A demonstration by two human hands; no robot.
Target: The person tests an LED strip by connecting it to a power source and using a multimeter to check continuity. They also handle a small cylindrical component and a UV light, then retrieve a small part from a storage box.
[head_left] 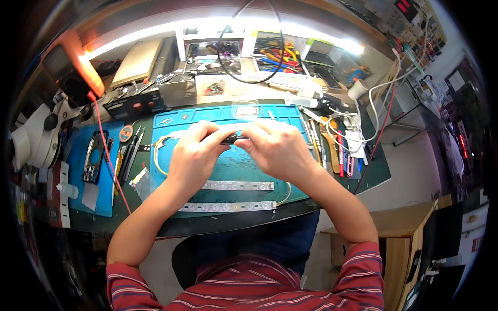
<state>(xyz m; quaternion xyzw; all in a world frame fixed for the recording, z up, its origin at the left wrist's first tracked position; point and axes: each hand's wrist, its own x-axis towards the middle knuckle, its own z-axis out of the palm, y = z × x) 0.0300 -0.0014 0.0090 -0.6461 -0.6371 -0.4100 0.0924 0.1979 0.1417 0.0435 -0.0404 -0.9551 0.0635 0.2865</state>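
Over the blue work mat (244, 166), my left hand (193, 153) and my right hand (280, 150) come together with fingers pinched. Between their fingertips is a small black piece (229, 139); the fingers cover most of it, so its kind cannot be made out. Behind the knuckles a pale strip shows in part. Closer to me lie two white LED strips with round lenses: an upper LED strip (241, 185) on the mat and a lower LED strip (231, 206) along its near edge. A thin wire (288, 193) curves at their right ends, and another wire (156, 155) bends left of my left hand.
Tweezers and a brush (332, 147) lie right of the mat among pens and cables. On the left are a second blue mat (104, 205), a phone frame (93, 158), a red lead (107, 155), a microscope (39, 137) and an orange multimeter (78, 62). Tool trays (275, 54) stand behind.
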